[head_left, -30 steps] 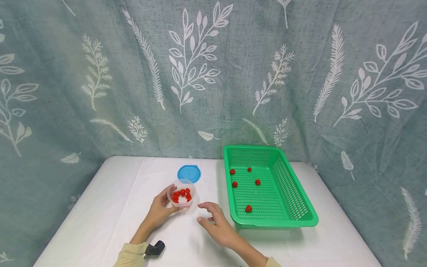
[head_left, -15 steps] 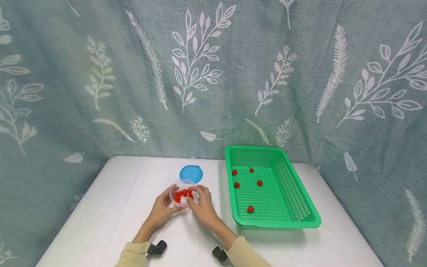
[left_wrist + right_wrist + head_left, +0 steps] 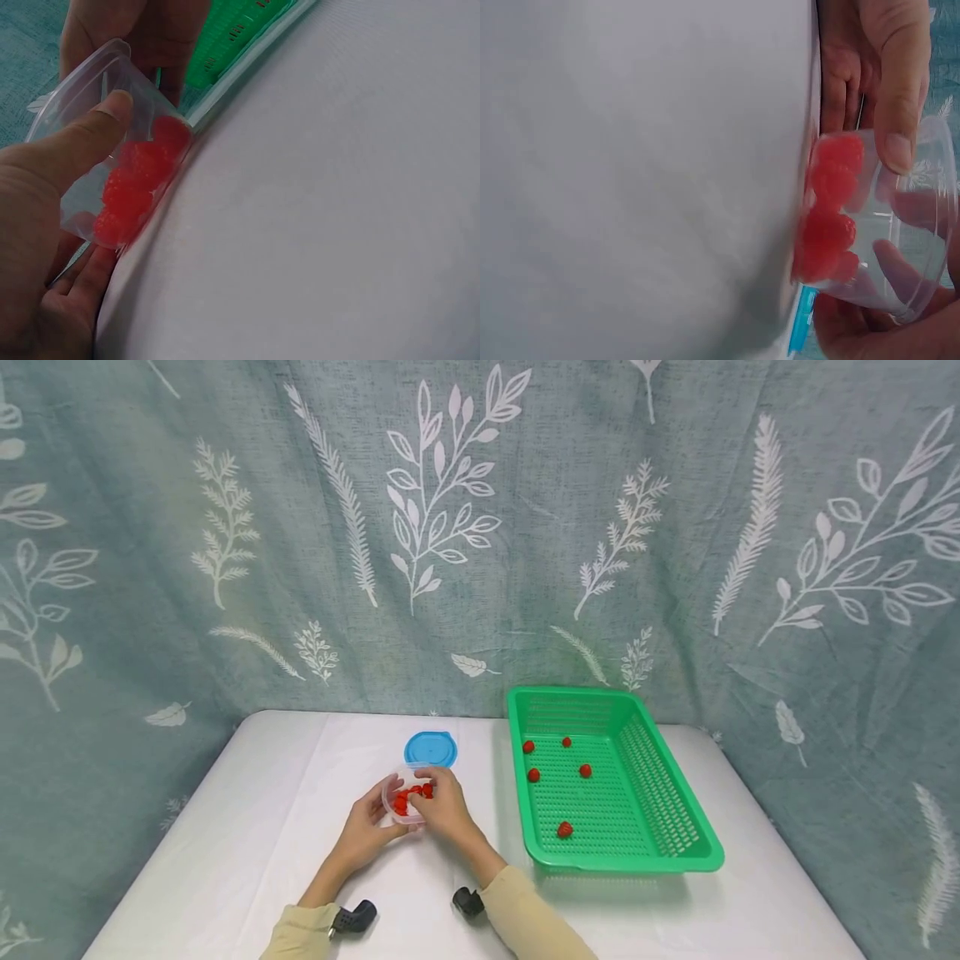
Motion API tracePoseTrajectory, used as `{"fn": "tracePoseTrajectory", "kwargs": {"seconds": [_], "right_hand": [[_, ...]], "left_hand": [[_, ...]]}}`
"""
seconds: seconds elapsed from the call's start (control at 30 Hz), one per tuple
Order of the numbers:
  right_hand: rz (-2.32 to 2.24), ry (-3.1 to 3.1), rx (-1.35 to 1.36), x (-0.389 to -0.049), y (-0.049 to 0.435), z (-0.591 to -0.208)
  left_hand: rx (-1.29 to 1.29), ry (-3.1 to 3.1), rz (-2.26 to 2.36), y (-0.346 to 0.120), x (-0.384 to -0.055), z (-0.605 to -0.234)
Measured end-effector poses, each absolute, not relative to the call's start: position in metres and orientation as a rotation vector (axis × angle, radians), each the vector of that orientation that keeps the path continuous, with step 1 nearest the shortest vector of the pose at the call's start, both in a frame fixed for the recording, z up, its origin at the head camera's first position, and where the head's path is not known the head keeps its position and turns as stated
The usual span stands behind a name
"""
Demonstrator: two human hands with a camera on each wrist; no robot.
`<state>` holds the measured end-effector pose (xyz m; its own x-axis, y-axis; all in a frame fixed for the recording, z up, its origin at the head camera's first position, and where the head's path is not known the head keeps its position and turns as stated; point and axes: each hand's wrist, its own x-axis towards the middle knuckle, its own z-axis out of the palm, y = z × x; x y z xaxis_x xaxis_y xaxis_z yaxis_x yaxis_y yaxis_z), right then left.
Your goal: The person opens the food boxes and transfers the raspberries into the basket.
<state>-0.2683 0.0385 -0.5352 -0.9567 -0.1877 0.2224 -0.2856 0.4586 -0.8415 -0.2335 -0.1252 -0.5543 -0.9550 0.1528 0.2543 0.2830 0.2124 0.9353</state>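
My left hand grips a clear plastic tub from the left, thumb on the near wall and fingers round the far side. Several red raspberries lie on the tub's floor. Over the tub's right rim comes my right hand, its thumb and forefinger dipping inside. In the right wrist view those fingertips are apart, above the berries, with no berry between them. The other fingers of that hand stay outside the wall, partly hidden.
A blue lid lies just behind the tub. To the right stands a green perforated basket with several raspberries scattered on its floor. A patterned curtain hangs behind the white table.
My right hand has come in from the right to the tub, and its thumb and forefinger have moved inside over the berries. The left hand keeps its grip on the tub.
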Motion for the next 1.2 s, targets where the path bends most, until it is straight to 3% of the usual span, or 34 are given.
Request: {"fn": "tracePoseTrajectory", "kwargs": {"seconds": [0.4,1.2], "right_hand": [[1.263,-2.814,0.263,-0.28,0.029,-0.525],[1.273,-2.763,0.283,-0.281,0.027,-0.531]], "left_hand": [[-0.443,-2.319,-1.893,-0.129,-0.256,-0.586],[-0.429,-2.297,-1.919,-0.132,-0.255,-0.592]]}}
